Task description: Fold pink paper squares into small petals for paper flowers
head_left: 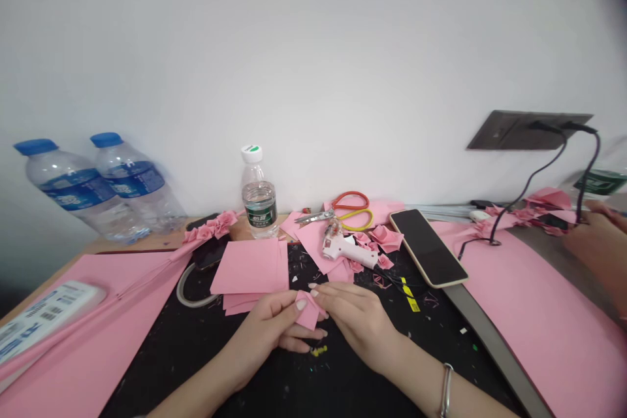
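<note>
Between my hands is a small folded piece of pink paper [308,315], held above the black mat [264,379]. My left hand [274,323] pinches it from the left, thumb on top and fingers beneath. My right hand [355,313], with a metal bracelet [445,388] on its wrist, has its fingertips on the paper's upper right edge. Just beyond my left hand lies a stack of pink paper squares [249,266]. A white hot glue gun [349,251] rests beyond my right hand, among folded pink paper flowers [386,238].
Scissors [350,212] with red and yellow handles lie behind the glue gun. A phone [428,248] lies to the right. Water bottles [259,199] stand along the wall. At far right is another person's hand [600,241]. Pink paper flower stems [147,274] lie at left.
</note>
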Demonstrator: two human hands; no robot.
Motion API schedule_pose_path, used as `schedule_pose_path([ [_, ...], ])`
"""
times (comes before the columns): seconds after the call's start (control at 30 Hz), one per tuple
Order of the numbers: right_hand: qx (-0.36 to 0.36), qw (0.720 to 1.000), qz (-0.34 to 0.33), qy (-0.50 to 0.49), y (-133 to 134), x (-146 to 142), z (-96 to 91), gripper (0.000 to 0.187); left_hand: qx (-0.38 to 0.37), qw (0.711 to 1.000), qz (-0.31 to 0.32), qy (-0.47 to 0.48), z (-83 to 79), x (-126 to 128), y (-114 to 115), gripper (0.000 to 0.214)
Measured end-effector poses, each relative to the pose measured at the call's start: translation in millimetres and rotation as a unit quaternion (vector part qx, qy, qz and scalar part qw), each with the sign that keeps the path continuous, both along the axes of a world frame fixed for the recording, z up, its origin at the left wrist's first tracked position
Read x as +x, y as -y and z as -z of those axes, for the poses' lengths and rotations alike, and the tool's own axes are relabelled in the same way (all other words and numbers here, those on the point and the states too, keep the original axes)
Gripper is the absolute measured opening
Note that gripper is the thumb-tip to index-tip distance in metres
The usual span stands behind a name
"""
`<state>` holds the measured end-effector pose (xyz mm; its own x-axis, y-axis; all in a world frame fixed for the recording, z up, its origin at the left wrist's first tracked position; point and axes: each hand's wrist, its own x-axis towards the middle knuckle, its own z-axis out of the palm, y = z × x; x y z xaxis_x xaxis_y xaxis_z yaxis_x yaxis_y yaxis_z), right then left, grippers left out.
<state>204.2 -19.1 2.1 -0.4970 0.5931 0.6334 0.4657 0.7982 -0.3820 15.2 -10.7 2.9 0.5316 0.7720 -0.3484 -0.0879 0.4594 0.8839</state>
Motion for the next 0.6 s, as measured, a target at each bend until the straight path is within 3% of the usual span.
schedule_pose_path([
  [0.2,0.038,0.996,0.004,0.084,-0.9,2.2,-2.2,0.032,-0.040,0.998,-0.045,0.030,1.7,0.9,-1.6,0.030],
  [0.6,-0.021,0.993,-0.008,0.116,-1.1,0.5,-3.2,0.039,-0.026,0.999,-0.044,0.012,0.7,0.1,-3.1,0.026],
])
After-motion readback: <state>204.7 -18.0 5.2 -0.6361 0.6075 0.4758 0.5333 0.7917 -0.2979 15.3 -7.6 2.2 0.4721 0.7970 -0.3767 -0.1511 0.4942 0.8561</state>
